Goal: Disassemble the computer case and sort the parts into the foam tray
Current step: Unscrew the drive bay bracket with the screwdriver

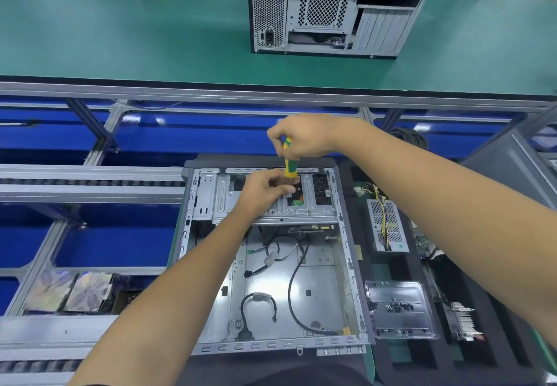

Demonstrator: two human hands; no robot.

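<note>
Looking down into the open computer case [271, 265], which lies flat on its side right in front of the person, long axis running away from them, front bezel end at the far side. It's bare grey sheet metal, mostly gutted: just a few loose black cables [297, 277] snaking over the floor panel and a drive cage [223, 198] across the far end.

Right hand [304, 137] is wrapped around the top of a yellow-and-green screwdriver [290, 161], fingers curled tight on the handle. The screwdriver stands nearly upright, tip down into the drive cage, handle leaning just slightly away. Left hand [265, 189] sits on the cage right beside the shaft, fingers curled in and pinching around the lower end of the tool near the tip; can't tell exactly what the fingertips touch since they cover the spot.

Just right of the case is the black foam tray [401, 352], touching or nearly touching its side. In its pockets: a power supply [387, 226] with yellow wires at the far end, a clear plastic box [401, 310] holding small dark screws nearer, and a circuit board partly hidden under the right forearm.

Further back, a second computer case [331, 15] stands upright on the green bench [120, 33], rear panel facing the camera.
</note>
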